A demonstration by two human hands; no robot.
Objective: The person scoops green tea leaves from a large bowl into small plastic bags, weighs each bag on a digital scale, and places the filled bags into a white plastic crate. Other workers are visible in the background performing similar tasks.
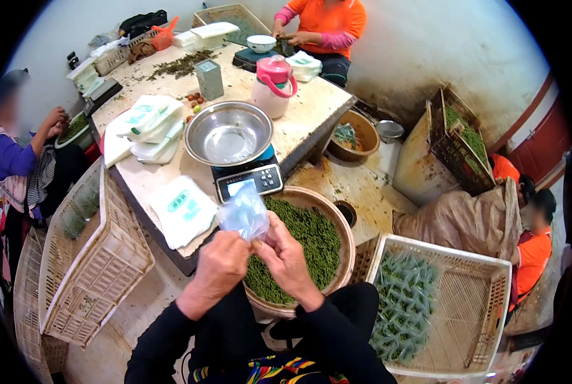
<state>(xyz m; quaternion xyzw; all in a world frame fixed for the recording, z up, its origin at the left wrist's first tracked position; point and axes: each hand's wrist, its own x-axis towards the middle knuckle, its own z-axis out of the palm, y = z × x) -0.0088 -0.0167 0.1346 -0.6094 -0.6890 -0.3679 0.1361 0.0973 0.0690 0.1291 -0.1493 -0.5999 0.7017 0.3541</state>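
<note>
A small clear plastic bag (244, 216) is between my hands, over the table's near edge. Its lower rim is pinched by my left hand (220, 267), a closed fist, and by the thumb and fingers of my right hand (284, 251). I cannot make out anything inside the bag. Just beyond it, a steel bowl (227, 131) rests on a digital scale (260, 180). Below my right hand stands a wide basin (346, 224) full of small green berries (298, 240) like peppercorns. A stack of flat plastic bags (182, 211) lies left of the scale.
A white crate (471, 307) with several filled bags (404, 301) stands at right; stacked crates (100, 281) at left. The table (311, 109) carries a pink-lidded jug (273, 86), a metal tin (209, 79) and more bags (151, 125). Other people work around it.
</note>
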